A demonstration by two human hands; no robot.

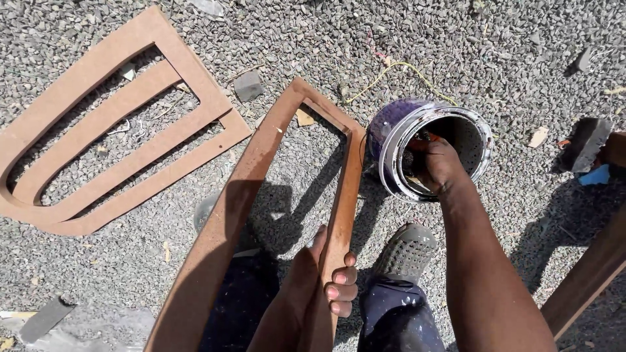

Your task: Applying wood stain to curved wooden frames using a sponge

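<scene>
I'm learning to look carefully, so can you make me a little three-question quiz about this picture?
1. True or false: the right hand is inside the tilted purple metal can.
2. What does the left hand grip?
A. the brown wooden frame
B. a hammer
C. a rope
3. Fill in: the flat arched wooden cut-out lies on grey ____.

Key: 1 true; 2 A; 3 gravel.

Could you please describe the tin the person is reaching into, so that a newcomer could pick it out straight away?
On the gravel ground, just right of the brown wooden frame gripped by the left hand, lies a tin tipped on its side. The right hand is inside its mouth. It alone is round, with purple sides and a shiny metal rim.
</scene>
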